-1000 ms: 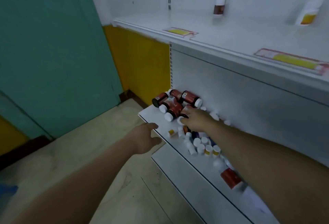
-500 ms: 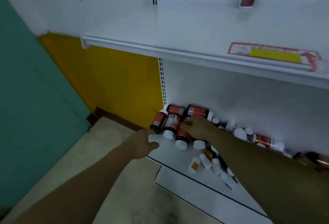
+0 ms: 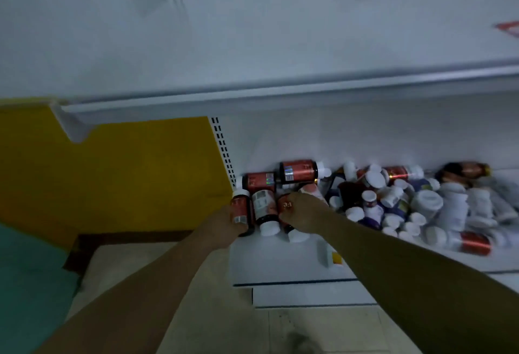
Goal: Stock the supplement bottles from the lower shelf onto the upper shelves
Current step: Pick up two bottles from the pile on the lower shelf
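At the left end of the lower shelf (image 3: 280,263), the left hand (image 3: 222,225) grips a red bottle (image 3: 241,209) and the right hand (image 3: 306,214) grips a second red bottle (image 3: 285,206). A third bottle (image 3: 264,207) lies between them. A heap of bottles (image 3: 421,204) crowds the shelf toward its right end, under the upper shelf (image 3: 280,95).

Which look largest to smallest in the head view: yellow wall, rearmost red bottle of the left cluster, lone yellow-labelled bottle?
1. yellow wall
2. rearmost red bottle
3. lone yellow-labelled bottle, which is blurred, so its edges are unclear
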The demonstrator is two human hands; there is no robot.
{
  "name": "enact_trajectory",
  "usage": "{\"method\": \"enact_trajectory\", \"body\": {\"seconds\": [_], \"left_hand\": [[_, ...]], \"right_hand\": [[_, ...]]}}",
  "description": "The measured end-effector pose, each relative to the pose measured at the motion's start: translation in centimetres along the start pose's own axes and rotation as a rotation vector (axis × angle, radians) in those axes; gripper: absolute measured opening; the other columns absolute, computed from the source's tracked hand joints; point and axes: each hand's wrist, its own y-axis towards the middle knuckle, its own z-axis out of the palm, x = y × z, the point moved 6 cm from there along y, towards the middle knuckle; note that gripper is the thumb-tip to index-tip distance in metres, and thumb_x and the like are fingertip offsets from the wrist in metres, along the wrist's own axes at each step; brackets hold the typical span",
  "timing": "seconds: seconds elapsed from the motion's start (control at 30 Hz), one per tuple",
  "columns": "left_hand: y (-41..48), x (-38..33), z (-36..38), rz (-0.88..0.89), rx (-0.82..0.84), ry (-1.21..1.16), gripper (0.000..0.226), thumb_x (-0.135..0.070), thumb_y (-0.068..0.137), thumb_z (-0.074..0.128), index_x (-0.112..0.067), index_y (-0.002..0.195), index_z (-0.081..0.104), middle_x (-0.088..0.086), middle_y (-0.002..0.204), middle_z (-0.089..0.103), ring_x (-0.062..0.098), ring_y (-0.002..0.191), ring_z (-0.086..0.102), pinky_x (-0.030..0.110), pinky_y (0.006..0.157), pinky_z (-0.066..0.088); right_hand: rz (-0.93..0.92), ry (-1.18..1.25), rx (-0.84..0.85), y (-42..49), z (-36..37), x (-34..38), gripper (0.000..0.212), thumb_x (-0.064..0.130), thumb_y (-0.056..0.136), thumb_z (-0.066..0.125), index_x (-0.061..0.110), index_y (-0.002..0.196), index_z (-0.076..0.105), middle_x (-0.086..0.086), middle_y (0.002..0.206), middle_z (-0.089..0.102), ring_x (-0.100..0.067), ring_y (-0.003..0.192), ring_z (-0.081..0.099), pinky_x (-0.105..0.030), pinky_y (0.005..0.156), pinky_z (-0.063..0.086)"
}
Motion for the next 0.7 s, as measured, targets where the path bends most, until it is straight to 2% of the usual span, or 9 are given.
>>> {"method": "enact_trajectory", "body": {"seconds": [0.1,0.2,0.27,0.33,0.4,0.5,0.6,0.7], "left_hand": [[2.1,1.1,0.9,0.058,0.039,-0.032,0.026,-0.022,0.086,0.065,-0.027,0.104,0.046,-0.005,0.086,0.054,0.011,0.076,0.052,0.024,0.065,0.039],[3.7,2.1,1.5,0.070,0.009,-0.081,0.024,-0.021,0.089,0.062,-0.017,0.111,0.052,0.002,0.095,0.056,0.022,0.090,0.056,0.026,0.076,0.042],[5.0,2.9,1.9,0.046,-0.003,-0.112,0.027,-0.027,0.090,0.060,-0.014,0.113,0.054,0.007,0.102,0.060,0.025,0.094,0.057,0.033,0.085,0.046],[6.2,3.6,2.5,0.001,-0.013,-0.172,0.027,-0.033,0.090,0.060,-0.017,0.111,0.055,0.009,0.104,0.062,0.024,0.093,0.059,0.035,0.086,0.048],[6.9,4.2,3.1,-0.032,-0.023,-0.224,0.026,-0.035,0.088,0.061,-0.019,0.108,0.055,0.008,0.102,0.062,0.022,0.090,0.059,0.032,0.083,0.047],[7.1,5.3,3.7,-0.080,-0.068,-0.277,0.034,-0.028,0.084,0.067,-0.016,0.111,0.050,0.008,0.104,0.058,0.023,0.091,0.056,0.033,0.083,0.046],[6.6,6.4,3.9,-0.157,-0.077,-0.338,0.052,-0.025,0.083,0.069,-0.011,0.125,0.041,0.007,0.107,0.053,0.022,0.089,0.053,0.035,0.081,0.046],[6.2,7.3,4.1,-0.187,-0.040,-0.418,0.065,-0.023,0.081,0.071,-0.009,0.133,0.034,0.002,0.096,0.050,0.016,0.081,0.052,0.032,0.073,0.046]], "right_hand": [[0.028,-0.017,-0.106,0.3,1.6,0.6,0.032,0.034,0.089,0.056,0.014,0.113,0.057,-0.008,0.111,0.063,-0.026,0.106,0.058,-0.030,0.086,0.043],[0.088,-0.146,-0.167,0.7,4.1,1.0,0.054,0.037,0.087,0.058,0.011,0.133,0.044,-0.012,0.129,0.051,-0.031,0.121,0.047,-0.038,0.102,0.038],[0.109,-0.200,-0.161,1.1,6.1,1.1,0.067,0.043,0.087,0.056,0.014,0.142,0.033,-0.012,0.137,0.044,-0.031,0.126,0.041,-0.040,0.103,0.036],[0.120,-0.232,-0.178,1.8,7.3,1.1,0.075,0.050,0.088,0.053,0.015,0.147,0.023,-0.011,0.140,0.040,-0.031,0.128,0.038,-0.042,0.101,0.036],[0.129,-0.298,-0.239,2.3,7.8,1.0,0.076,0.053,0.088,0.050,0.014,0.147,0.022,-0.012,0.139,0.040,-0.031,0.126,0.039,-0.042,0.099,0.037],[0.133,-0.356,-0.285,2.2,8.2,1.0,0.069,0.048,0.089,0.050,0.014,0.144,0.024,-0.013,0.134,0.046,-0.031,0.120,0.044,-0.042,0.095,0.038],[0.143,-0.361,-0.285,2.0,8.3,0.8,0.067,0.045,0.089,0.050,0.015,0.143,0.023,-0.012,0.128,0.051,-0.030,0.116,0.048,-0.041,0.091,0.039],[0.160,-0.336,-0.277,2.1,8.4,0.9,0.069,0.050,0.088,0.050,0.016,0.141,0.024,-0.010,0.120,0.056,-0.028,0.107,0.053,-0.038,0.085,0.041]]}}
